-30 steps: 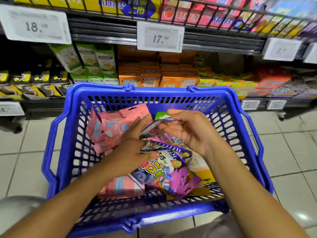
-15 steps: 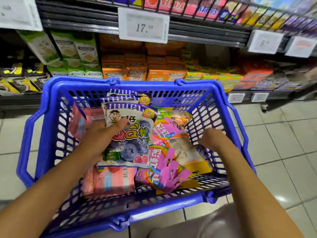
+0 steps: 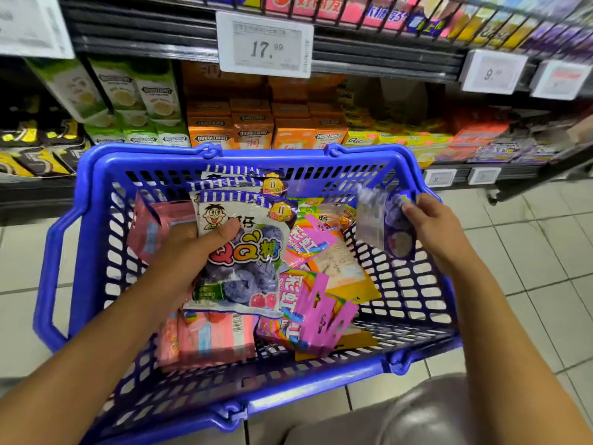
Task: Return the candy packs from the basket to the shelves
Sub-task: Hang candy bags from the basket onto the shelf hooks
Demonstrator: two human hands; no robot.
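A blue plastic basket (image 3: 96, 226) sits in front of me, holding several candy packs. My left hand (image 3: 189, 252) grips a stack of blueberry QQ gummy packs (image 3: 250, 261) above the basket's middle, thumb on the front pack. My right hand (image 3: 433, 226) pinches another purple gummy pack (image 3: 382, 223), seen edge-on and blurred, at the basket's right wall. Pink packs (image 3: 211, 338) lie at the lower left of the basket floor, and magenta rainbow packs (image 3: 314, 313) and an orange pack (image 3: 346, 277) lie at the right.
Store shelves stand behind the basket with green and orange Doublemint boxes (image 3: 253, 133), yellow boxes (image 3: 385, 136) and dark packs (image 3: 35, 155) at left. Price tags (image 3: 264, 44) hang from the upper shelf rail. A tiled floor (image 3: 529, 258) spreads to the right. My knee (image 3: 449, 412) shows at the bottom.
My left hand took hold of the blueberry gummy stack and keeps it raised. My right hand dipped to the basket's right side and came up pinching a purple pack.
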